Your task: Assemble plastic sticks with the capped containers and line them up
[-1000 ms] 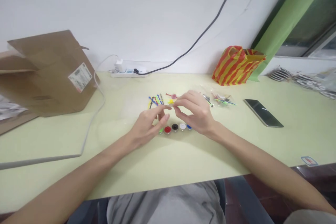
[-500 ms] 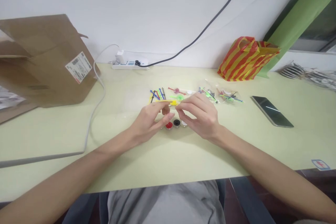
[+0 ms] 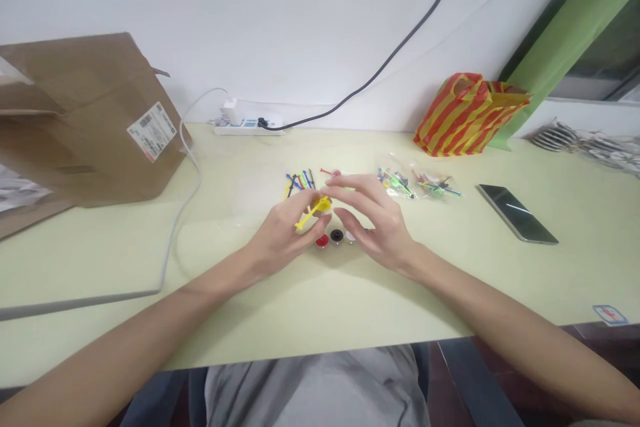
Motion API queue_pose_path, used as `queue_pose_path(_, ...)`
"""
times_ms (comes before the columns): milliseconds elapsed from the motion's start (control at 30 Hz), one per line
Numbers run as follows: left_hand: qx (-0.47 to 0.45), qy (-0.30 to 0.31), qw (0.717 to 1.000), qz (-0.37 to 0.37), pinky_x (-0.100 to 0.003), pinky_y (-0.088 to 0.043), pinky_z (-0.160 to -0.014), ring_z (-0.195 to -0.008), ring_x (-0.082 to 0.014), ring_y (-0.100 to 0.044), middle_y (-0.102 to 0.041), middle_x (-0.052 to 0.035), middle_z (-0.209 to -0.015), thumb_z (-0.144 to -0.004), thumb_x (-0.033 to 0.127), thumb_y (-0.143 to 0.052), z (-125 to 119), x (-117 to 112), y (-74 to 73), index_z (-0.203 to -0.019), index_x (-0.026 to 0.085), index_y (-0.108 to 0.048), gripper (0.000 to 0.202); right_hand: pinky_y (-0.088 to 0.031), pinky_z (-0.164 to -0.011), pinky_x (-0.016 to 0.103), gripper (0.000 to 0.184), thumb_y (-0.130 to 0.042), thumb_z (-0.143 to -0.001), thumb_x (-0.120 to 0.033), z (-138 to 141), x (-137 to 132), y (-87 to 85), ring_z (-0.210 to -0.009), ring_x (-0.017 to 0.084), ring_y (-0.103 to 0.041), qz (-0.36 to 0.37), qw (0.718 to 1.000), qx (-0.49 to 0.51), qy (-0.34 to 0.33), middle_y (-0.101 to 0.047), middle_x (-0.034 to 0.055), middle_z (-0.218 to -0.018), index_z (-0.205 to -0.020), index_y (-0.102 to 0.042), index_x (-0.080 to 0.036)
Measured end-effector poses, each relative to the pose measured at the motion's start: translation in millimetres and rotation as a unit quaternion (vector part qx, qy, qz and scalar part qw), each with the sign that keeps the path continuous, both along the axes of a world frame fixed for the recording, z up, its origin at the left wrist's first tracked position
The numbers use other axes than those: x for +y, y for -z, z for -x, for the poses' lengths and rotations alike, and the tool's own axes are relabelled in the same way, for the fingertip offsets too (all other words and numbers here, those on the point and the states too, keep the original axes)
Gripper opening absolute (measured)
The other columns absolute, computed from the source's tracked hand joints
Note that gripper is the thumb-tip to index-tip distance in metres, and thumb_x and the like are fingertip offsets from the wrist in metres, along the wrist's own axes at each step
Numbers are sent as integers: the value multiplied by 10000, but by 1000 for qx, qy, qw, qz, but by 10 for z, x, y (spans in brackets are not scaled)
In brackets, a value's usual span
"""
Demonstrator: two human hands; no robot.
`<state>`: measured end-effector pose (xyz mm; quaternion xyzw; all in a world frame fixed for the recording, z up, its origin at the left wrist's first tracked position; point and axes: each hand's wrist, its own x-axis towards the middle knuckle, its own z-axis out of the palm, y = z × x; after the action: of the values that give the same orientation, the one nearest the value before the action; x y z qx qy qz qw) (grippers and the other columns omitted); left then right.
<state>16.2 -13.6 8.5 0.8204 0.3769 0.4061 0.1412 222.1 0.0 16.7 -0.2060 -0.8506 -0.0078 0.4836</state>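
Observation:
A yellow arrow spinner (image 3: 324, 203) with a round hub sits between the thumb and fingers of my left hand (image 3: 286, 227), its long arm slanting down to the left. Close on its right, my right hand (image 3: 373, 220) has thumb and fingers apart; whether a fingertip brushes the spinner I cannot tell. Below my fingertips, a red disc (image 3: 323, 240), a black disc (image 3: 337, 235) and a white disc (image 3: 350, 236) lie in a row on the table, the white one partly covered by my right hand. Loose coloured arrows (image 3: 301, 180) lie just beyond my left hand.
Clear bags of coloured spinner parts (image 3: 396, 180) lie beyond my right hand, with a phone (image 3: 517, 213) farther right. A striped bag (image 3: 470, 117), a power strip (image 3: 247, 125) and a cardboard box (image 3: 100, 127) line the back. A white cable (image 3: 173, 233) crosses the table's left side.
The yellow spinner has turned from lying nearly level to slanting down-left. My right hand's fingers have gone from pinched at it to spread apart.

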Motion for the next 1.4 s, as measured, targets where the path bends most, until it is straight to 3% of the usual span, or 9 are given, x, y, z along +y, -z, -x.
queue_pose_path(100, 12, 8, 1000, -2, -261, -485, -740, -799, -138, -613, -657, -16, -916, -967, 249, -573, 14, 15, 21, -1057, 181, -585, 114, -532, -984, 476, 255, -583, -994, -133, 15, 6, 19, -1112, 246, -682, -28, 999, -24, 7, -729, 105, -1189, -1198, -662, -264)
queue_pose_path(267, -21, 20, 1000, -7, -250, -490, -755, -779, -121, -601, -630, 21, -848, -980, 228, -599, -5, 6, -37, -1062, 207, -577, 87, -532, -821, 394, 128, -601, -987, -127, 3, 21, 20, -894, 211, -658, -32, 999, 2, 25, -731, 75, -947, -1035, -672, -223)
queue_pose_path(467, 18, 14, 998, -56, -263, -499, -767, -819, -135, -636, -652, 0, -918, -1011, 266, -588, 21, 16, -14, -1153, 210, -551, 156, -492, -871, 385, 89, -547, -1026, -147, 30, -15, 19, -912, 199, -634, 49, 999, 9, -9, -702, 68, -946, -1019, -615, -202)
queue_pose_path(600, 48, 27, 993, -102, -283, -501, -791, -836, -150, -643, -667, -6, -914, -1027, 275, -563, 54, 53, 15, -1174, 214, -535, 161, -470, -850, 340, 68, -529, -1044, -190, 27, -44, -6, -896, 171, -609, 181, 982, 17, -59, -668, 40, -950, -1016, -589, -208)
queue_pose_path(733, 88, 43, 988, -116, -301, -501, -787, -837, -169, -641, -691, -31, -939, -1034, 273, -520, 55, 62, -15, -1117, 201, -549, 113, -461, -770, 299, 179, -554, -1045, -331, -3, -33, -82, -828, 157, -582, 334, 930, 49, -142, -618, 21, -877, -917, -561, -206)
queue_pose_path(867, 88, 63, 987, -115, -293, -496, -758, -809, -169, -632, -685, -27, -897, -1040, 272, -487, 50, 26, -57, -1080, 199, -532, 95, -456, -741, 296, 255, -640, -996, -427, -15, -9, -122, -803, 160, -608, 463, 844, 93, -254, -620, 17, -851, -924, -549, -201)
queue_pose_path(1033, 77, 62, 994, -55, -286, -506, -752, -791, -160, -644, -684, -33, -898, -1055, 284, -388, 100, 18, -65, -1097, 195, -515, 160, -430, -710, 286, 222, -666, -988, -373, -17, 2, -95, -724, 142, -569, 511, 771, 128, -359, -603, 1, -755, -909, -567, -191)
queue_pose_path(1233, 85, 43, 994, -53, -293, -498, -742, -775, -159, -600, -635, -37, -881, -1058, 366, -378, 147, 67, -26, -1012, 201, -516, 220, -376, -662, 265, 274, -701, -959, -415, -31, 56, -49, -666, 121, -485, 584, 689, 180, -390, -541, -32, -733, -899, -523, -215)
queue_pose_path(1400, 95, 53, 991, -75, -289, -493, -731, -757, -157, -590, -624, -27, -855, -1064, 369, -401, 153, 84, 6, -1021, 200, -512, 207, -390, -663, 260, 280, -730, -939, -400, -44, 88, -37, -672, 117, -521, 604, 665, 198, -393, -559, -29, -752, -897, -530, -208)
